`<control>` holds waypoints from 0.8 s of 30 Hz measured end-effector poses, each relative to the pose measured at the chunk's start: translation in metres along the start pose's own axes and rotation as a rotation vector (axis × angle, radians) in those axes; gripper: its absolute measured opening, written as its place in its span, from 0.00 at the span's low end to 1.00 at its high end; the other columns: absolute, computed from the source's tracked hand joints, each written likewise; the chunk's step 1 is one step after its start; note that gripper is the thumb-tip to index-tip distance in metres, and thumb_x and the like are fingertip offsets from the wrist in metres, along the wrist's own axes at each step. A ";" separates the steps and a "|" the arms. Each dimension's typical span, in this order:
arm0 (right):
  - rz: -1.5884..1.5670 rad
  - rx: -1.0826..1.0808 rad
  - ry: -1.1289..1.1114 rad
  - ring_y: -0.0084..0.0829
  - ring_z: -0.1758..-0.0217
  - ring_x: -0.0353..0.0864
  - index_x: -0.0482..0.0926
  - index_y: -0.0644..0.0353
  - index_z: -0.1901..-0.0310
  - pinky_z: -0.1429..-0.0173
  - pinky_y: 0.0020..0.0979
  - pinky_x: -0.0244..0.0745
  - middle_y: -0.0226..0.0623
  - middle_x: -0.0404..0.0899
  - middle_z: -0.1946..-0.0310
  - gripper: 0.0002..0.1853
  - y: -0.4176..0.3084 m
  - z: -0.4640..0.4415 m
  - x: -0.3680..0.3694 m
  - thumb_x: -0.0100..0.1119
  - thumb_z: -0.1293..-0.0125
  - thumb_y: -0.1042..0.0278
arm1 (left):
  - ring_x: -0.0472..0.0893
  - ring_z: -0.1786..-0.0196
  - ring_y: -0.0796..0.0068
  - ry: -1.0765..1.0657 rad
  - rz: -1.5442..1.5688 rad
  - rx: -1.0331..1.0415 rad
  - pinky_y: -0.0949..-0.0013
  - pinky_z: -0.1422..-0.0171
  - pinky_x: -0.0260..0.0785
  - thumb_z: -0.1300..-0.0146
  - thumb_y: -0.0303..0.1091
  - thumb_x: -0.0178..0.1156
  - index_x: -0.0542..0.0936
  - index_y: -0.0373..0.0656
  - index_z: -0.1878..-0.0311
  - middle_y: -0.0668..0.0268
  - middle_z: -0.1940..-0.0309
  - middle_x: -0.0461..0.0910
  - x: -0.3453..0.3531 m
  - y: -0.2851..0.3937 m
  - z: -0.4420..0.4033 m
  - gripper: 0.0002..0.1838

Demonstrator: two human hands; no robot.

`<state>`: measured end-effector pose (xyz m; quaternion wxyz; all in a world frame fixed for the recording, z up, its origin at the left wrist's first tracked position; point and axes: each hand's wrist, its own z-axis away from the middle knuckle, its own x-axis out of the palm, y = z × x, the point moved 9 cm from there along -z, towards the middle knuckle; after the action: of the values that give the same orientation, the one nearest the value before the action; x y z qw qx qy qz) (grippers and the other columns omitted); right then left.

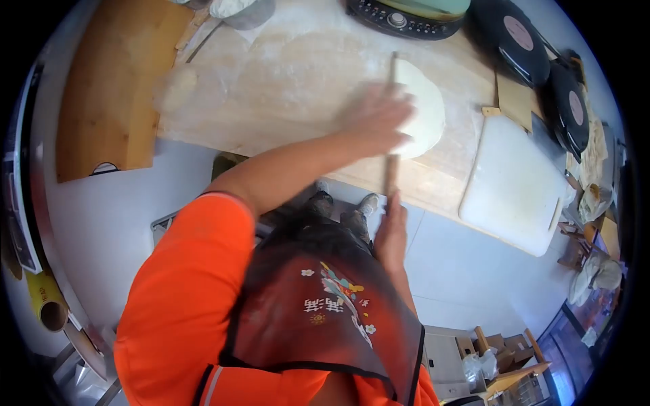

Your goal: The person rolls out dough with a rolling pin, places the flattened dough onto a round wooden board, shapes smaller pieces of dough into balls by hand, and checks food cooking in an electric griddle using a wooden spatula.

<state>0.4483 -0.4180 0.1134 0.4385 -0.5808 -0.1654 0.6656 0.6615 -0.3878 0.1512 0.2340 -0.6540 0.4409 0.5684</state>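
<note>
A round sheet of pale dough (425, 115) lies on the floured wooden worktop. A slim wooden rolling pin (392, 170) runs across its left side, pointing away from me and overhanging the near edge. My left hand (379, 122) is stretched over the middle of the pin and the dough, fingers apart and blurred by motion. At the pin's near end, my right hand (391, 233) is closed against the handle; part of its grip is hidden.
A white cutting board (514, 183) lies at the worktop's right end. Behind it stand dark round pans (511, 40), and a round electric griddle (406, 17) is at the back. A metal bowl of flour (247, 10) stands back left. A wooden board (115, 88) is at far left.
</note>
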 end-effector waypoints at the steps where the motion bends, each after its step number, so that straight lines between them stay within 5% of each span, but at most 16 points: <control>1: -0.131 -0.050 -0.015 0.46 0.47 0.80 0.54 0.60 0.18 0.39 0.42 0.77 0.52 0.75 0.47 0.36 -0.012 -0.007 0.013 0.47 0.27 0.82 | 0.62 0.20 0.54 -0.101 0.028 -0.154 0.42 0.19 0.52 0.26 0.50 0.57 0.75 0.39 0.32 0.57 0.29 0.72 -0.007 -0.029 0.015 0.29; 2: -0.259 -0.100 -0.033 0.48 0.46 0.80 0.55 0.62 0.19 0.37 0.43 0.76 0.53 0.75 0.46 0.35 -0.020 -0.014 0.028 0.48 0.27 0.81 | 0.69 0.25 0.54 -0.201 0.058 -0.313 0.44 0.22 0.60 0.25 0.48 0.57 0.76 0.38 0.34 0.56 0.32 0.75 -0.009 -0.055 0.029 0.27; 5: -0.218 -0.308 0.039 0.51 0.43 0.78 0.58 0.64 0.20 0.35 0.43 0.74 0.55 0.75 0.45 0.33 -0.047 -0.029 0.038 0.48 0.27 0.82 | 0.83 0.44 0.59 -0.040 1.177 -1.177 0.55 0.37 0.77 0.22 0.47 0.56 0.78 0.34 0.41 0.53 0.48 0.83 0.049 -0.152 0.104 0.23; 7: -0.117 -0.304 0.079 0.51 0.45 0.77 0.63 0.66 0.24 0.38 0.43 0.74 0.54 0.75 0.49 0.30 -0.050 -0.045 0.017 0.49 0.28 0.83 | 0.87 0.54 0.60 0.105 1.571 -1.395 0.59 0.46 0.82 0.22 0.48 0.57 0.80 0.33 0.46 0.52 0.56 0.86 0.037 -0.139 0.110 0.23; 11: 0.337 -0.263 0.254 0.46 0.53 0.78 0.71 0.57 0.28 0.50 0.43 0.77 0.46 0.76 0.55 0.25 0.012 -0.070 -0.080 0.47 0.24 0.79 | 0.88 0.63 0.61 -0.352 1.385 -1.139 0.58 0.56 0.85 0.25 0.40 0.62 0.80 0.31 0.51 0.50 0.62 0.87 0.039 -0.115 0.086 0.17; 13: 0.490 -0.272 0.319 0.46 0.48 0.79 0.76 0.55 0.30 0.43 0.43 0.77 0.43 0.79 0.50 0.30 0.023 -0.065 -0.115 0.52 0.34 0.85 | 0.88 0.62 0.64 -0.243 1.357 -0.929 0.62 0.55 0.84 0.25 0.38 0.61 0.81 0.32 0.53 0.52 0.63 0.87 0.035 -0.120 0.044 0.15; 15: 0.541 -0.318 0.290 0.46 0.48 0.79 0.77 0.54 0.30 0.42 0.43 0.78 0.41 0.79 0.49 0.31 0.020 -0.058 -0.119 0.53 0.35 0.86 | 0.87 0.60 0.69 0.202 1.575 -0.853 0.65 0.50 0.80 0.24 0.37 0.60 0.81 0.32 0.54 0.56 0.61 0.87 -0.001 -0.109 -0.008 0.14; 18: 0.559 -0.369 0.252 0.45 0.48 0.79 0.77 0.54 0.29 0.43 0.43 0.78 0.41 0.79 0.49 0.32 0.014 -0.055 -0.109 0.53 0.35 0.86 | 0.77 0.30 0.57 0.193 0.524 -0.196 0.48 0.23 0.65 0.25 0.44 0.61 0.77 0.40 0.34 0.52 0.35 0.80 -0.005 -0.064 -0.075 0.24; 21: 0.527 -0.367 0.209 0.45 0.49 0.79 0.77 0.54 0.29 0.44 0.42 0.78 0.41 0.79 0.50 0.31 0.014 -0.039 -0.102 0.53 0.34 0.86 | 0.60 0.18 0.56 -0.052 0.139 0.189 0.45 0.15 0.49 0.27 0.46 0.61 0.71 0.45 0.25 0.55 0.21 0.64 0.022 -0.030 -0.020 0.31; 24: 0.322 -0.296 0.081 0.46 0.49 0.81 0.77 0.49 0.28 0.48 0.43 0.81 0.44 0.79 0.50 0.33 0.020 -0.001 -0.077 0.51 0.33 0.86 | 0.54 0.15 0.53 -0.326 0.179 0.192 0.44 0.13 0.43 0.29 0.40 0.61 0.65 0.45 0.21 0.52 0.18 0.57 0.007 -0.038 0.066 0.35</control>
<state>0.4368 -0.4896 0.1471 0.2427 -0.6840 -0.1488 0.6717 0.6580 -0.3171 0.1208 0.3124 -0.4862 0.5056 0.6406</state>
